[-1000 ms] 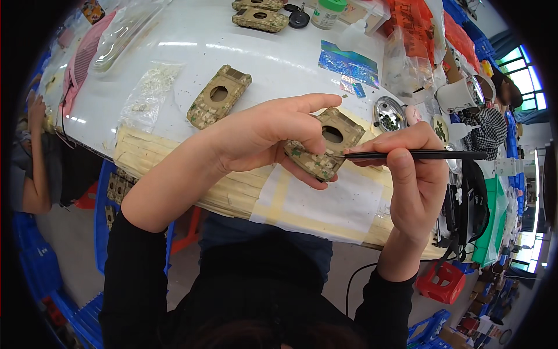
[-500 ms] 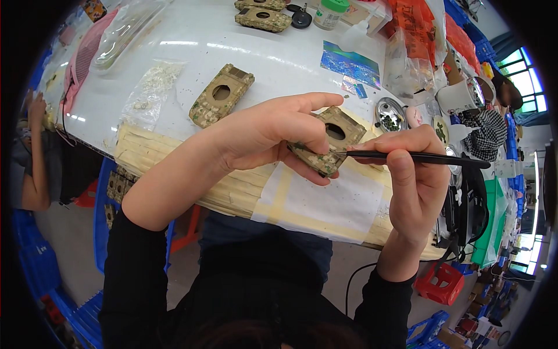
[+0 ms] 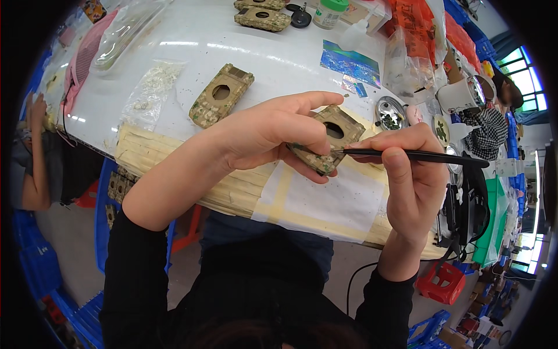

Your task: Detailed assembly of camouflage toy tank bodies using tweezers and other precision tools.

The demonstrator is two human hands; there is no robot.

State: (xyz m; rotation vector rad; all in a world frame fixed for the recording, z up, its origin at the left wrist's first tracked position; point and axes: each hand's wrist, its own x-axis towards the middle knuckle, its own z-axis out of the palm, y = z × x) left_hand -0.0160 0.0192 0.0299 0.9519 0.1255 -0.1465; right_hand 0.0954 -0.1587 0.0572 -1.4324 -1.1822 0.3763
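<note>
A clear plastic bag of small pale pieces (image 3: 152, 87) lies on the glossy white tabletop (image 3: 261, 64). Right of it rests a camouflage-patterned toy tank hull with a round hole (image 3: 209, 104). Next, the left hand (image 3: 285, 128) grips a second camouflage hull (image 3: 346, 139) between thumb and lower fingers, index finger extended, above a white paper sheet (image 3: 325, 200). Beyond is a round silver metal dish (image 3: 392, 104) holding dark-green bits. Rightmost, the right hand's (image 3: 412, 174) fingers pinch a slim black pointed tool (image 3: 433, 156), tip at the held hull.
</note>
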